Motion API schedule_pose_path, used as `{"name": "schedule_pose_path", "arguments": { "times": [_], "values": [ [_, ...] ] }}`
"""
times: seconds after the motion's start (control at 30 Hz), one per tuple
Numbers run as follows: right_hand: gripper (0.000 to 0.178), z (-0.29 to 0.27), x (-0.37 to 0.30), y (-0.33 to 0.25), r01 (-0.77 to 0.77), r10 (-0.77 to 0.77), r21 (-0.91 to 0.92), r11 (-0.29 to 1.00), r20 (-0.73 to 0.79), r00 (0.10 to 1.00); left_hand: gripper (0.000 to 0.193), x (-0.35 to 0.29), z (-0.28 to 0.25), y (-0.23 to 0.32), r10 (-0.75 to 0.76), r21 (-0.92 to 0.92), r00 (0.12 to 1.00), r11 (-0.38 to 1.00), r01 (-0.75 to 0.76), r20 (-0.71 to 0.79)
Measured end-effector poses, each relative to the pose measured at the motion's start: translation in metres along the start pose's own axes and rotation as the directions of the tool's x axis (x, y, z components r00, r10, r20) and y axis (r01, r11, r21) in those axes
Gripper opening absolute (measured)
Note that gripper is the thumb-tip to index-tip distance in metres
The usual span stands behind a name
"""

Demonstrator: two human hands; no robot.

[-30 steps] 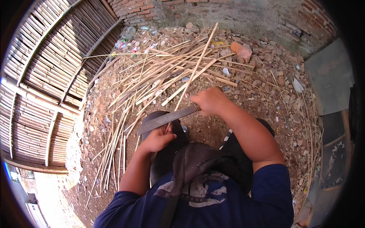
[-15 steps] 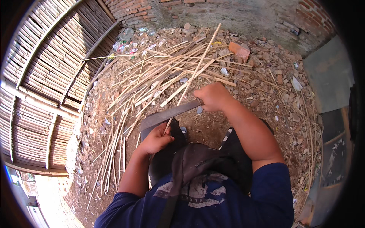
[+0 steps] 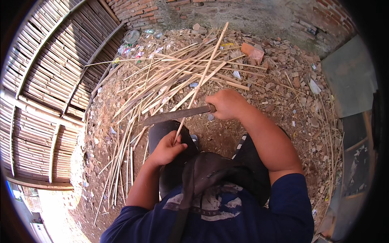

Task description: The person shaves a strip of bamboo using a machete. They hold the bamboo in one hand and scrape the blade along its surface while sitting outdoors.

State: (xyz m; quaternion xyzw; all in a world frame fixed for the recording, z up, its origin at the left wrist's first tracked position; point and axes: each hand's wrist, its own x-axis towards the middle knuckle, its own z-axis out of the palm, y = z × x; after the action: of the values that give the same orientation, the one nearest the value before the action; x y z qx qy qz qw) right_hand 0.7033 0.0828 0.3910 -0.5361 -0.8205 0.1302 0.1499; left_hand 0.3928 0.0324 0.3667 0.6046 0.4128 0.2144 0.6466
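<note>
Over my left knee, my left hand (image 3: 167, 149) is closed around the near end of a long, pale bamboo strip (image 3: 209, 65). The strip slants away to the far right, over a heap of similar strips. My right hand (image 3: 229, 104) grips the handle of a machete (image 3: 174, 116). Its dark, broad blade lies across the strip a little beyond my left fingers, its tip pointing left. Whether the edge touches the strip, I cannot tell.
Beyond my knees lies the pile of bamboo strips (image 3: 162, 87), with more strips (image 3: 117, 170) spread at the left. A broken brick (image 3: 253, 53) and rubble sit at the far right. A bamboo-slat wall (image 3: 44, 60) stands left, a brick wall (image 3: 243, 20) behind.
The machete blade has moved away from my left hand, farther along the strip, and now looks narrower, turned more edge-on. Both hands keep their grip, nearly in place.
</note>
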Motion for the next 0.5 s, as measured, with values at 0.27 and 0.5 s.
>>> {"name": "schedule_pose_path", "arguments": {
  "times": [0.27,0.5],
  "values": [
    [0.022,-0.005,0.009,0.015,-0.234,0.216,0.057,0.971,0.221,0.951,0.028,0.002,-0.001,0.005,-0.036,0.106,0.997,0.993,0.043,-0.064],
    [0.022,0.002,0.006,-0.023,0.05,-0.027,-0.164,0.985,0.135,0.991,0.029,0.001,-0.003,-0.009,0.031,0.124,0.998,0.992,-0.024,-0.059]
  ]
}}
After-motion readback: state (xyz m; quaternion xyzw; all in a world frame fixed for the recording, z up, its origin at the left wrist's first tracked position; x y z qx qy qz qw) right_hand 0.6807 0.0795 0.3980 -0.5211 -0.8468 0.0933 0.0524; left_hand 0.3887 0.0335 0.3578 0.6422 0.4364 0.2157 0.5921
